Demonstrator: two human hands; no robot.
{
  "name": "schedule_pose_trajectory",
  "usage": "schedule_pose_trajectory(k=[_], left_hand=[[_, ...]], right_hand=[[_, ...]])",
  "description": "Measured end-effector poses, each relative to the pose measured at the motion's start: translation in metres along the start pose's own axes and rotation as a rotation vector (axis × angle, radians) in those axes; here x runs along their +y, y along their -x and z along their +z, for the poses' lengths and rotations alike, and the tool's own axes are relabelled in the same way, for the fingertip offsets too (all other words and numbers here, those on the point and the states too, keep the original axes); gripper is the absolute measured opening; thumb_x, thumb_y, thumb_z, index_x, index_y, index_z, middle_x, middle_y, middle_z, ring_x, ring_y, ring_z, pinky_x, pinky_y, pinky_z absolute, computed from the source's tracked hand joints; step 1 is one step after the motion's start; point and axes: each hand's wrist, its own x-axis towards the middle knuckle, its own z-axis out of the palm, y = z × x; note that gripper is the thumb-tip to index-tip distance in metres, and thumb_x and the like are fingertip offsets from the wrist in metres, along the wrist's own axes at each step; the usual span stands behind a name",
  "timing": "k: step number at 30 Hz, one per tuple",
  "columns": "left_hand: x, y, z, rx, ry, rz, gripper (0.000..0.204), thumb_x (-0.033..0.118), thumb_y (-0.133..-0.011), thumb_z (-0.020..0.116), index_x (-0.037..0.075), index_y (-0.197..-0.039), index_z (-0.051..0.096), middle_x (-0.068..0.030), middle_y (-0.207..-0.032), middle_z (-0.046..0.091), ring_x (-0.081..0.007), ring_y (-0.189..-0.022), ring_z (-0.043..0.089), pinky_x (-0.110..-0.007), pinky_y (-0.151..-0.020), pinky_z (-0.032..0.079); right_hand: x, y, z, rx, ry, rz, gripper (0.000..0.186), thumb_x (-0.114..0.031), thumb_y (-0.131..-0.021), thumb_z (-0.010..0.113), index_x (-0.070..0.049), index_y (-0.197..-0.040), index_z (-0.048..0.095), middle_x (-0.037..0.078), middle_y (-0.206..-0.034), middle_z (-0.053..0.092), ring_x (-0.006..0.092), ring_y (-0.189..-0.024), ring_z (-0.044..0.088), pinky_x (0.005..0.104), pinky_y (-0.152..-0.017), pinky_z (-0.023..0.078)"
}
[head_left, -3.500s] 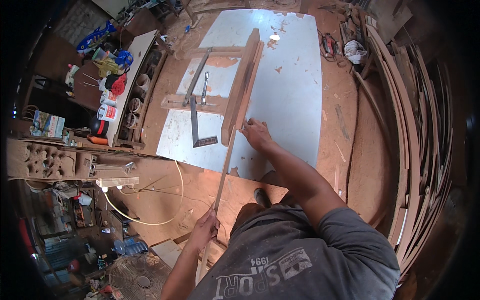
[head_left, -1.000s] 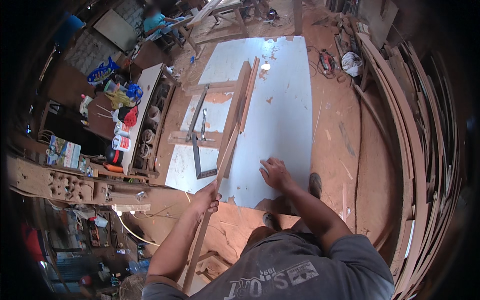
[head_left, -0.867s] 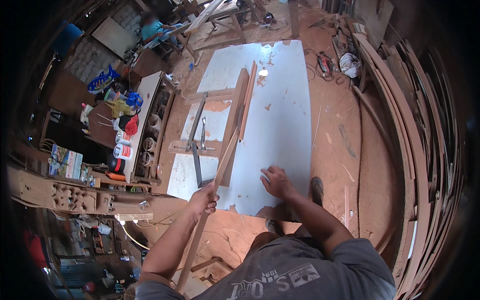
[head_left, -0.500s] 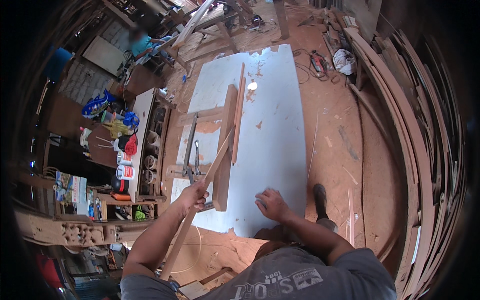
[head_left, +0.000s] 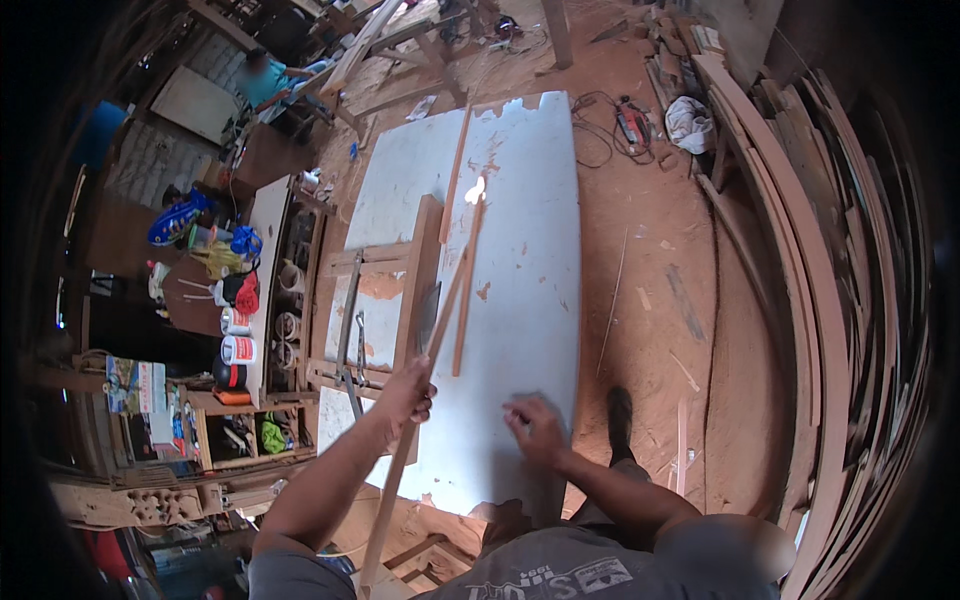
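Observation:
My left hand point(head_left: 408, 392) grips a long, narrow wooden strip point(head_left: 445, 315) slanting from beside my body across a worn white board point(head_left: 520, 250). My right hand point(head_left: 535, 425), slightly blurred, is just over the board, fingers loosely apart and bent, holding nothing visible. A thick timber point(head_left: 425, 225) with crosspieces point(head_left: 370, 257) lies on the board's left half, beside loose thin strips point(head_left: 458, 165). A metal bar point(head_left: 347, 315) and a wrench point(head_left: 362, 335) lie across the left side; a dark blade-like piece near the timber is partly hidden.
Left stands a cluttered bench point(head_left: 270, 215) with tubs and bags. Right are long stacked planks point(head_left: 820, 300), a red power tool point(head_left: 632, 125) with cord and a white sack point(head_left: 688, 125). At the upper left a person point(head_left: 268, 85) sits near trestles point(head_left: 445, 55).
My right hand left the strip's far part and moved right over the board. My left hand and strip rose forward. The view shifted, showing the seated person. Loose strips now lie apart.

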Motion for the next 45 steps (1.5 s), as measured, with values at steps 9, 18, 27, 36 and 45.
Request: schedule_pose_trajectory(k=[9, 18, 27, 36, 45], left_hand=[[-0.089, 0.044, 0.091, 0.020, 0.174, -0.016, 0.056, 0.043, -0.111, 0.058, 0.029, -0.163, 0.042, -0.0001, -0.080, 0.052, -0.0071, -0.051, 0.038, -0.023, -0.044, 0.034], [-0.143, 0.086, 0.144, 0.021, 0.195, -0.067, 0.056, 0.038, -0.112, 0.056, 0.028, -0.165, 0.042, 0.0002, -0.080, 0.054, -0.0073, -0.059, 0.044, -0.026, -0.054, 0.041], [-0.198, 0.117, 0.143, 0.289, -0.331, 0.263, 0.059, 0.038, -0.108, 0.063, 0.020, -0.162, 0.047, -0.0239, -0.114, 0.075, -0.0342, -0.104, 0.075, -0.042, -0.095, 0.056], [-0.246, 0.109, 0.123, 0.422, -0.526, 0.412, 0.059, 0.028, -0.101, 0.073, 0.016, -0.156, 0.054, -0.0250, -0.098, 0.072, -0.0354, -0.088, 0.073, -0.042, -0.081, 0.058], [-0.285, 0.034, 0.070, 0.611, -0.795, 0.716, 0.062, 0.034, -0.101, 0.069, -0.004, -0.148, 0.053, -0.0289, -0.120, 0.069, -0.0446, -0.109, 0.069, -0.051, -0.094, 0.056]], right_hand=[[0.026, -0.298, -0.036, 0.251, 0.234, -0.207, 0.023, -0.023, -0.104, 0.066, -0.003, -0.110, 0.076, 0.022, -0.101, 0.073, 0.0374, -0.098, 0.070, 0.0445, -0.084, 0.055], [0.054, -0.501, 0.078, -0.288, 0.850, -0.324, 0.034, -0.026, -0.104, 0.058, -0.013, -0.134, 0.066, 0.030, -0.124, 0.067, 0.0475, -0.114, 0.067, 0.0538, -0.101, 0.054], [0.043, -0.487, 0.075, -0.182, 0.679, 0.004, 0.056, -0.027, -0.090, 0.080, -0.001, -0.134, 0.058, 0.025, -0.128, 0.070, 0.0437, -0.123, 0.067, 0.0496, -0.106, 0.053], [0.037, -0.439, 0.021, -0.285, 0.608, 0.372, 0.049, -0.014, -0.088, 0.074, 0.004, -0.130, 0.058, 0.022, -0.124, 0.072, 0.0315, -0.116, 0.072, 0.0415, -0.089, 0.061], [0.038, -0.266, -0.108, -0.268, -0.542, 0.635, 0.034, -0.020, -0.101, 0.071, -0.003, -0.128, 0.062, 0.009, -0.100, 0.067, 0.0194, -0.085, 0.067, 0.0296, -0.069, 0.059]])
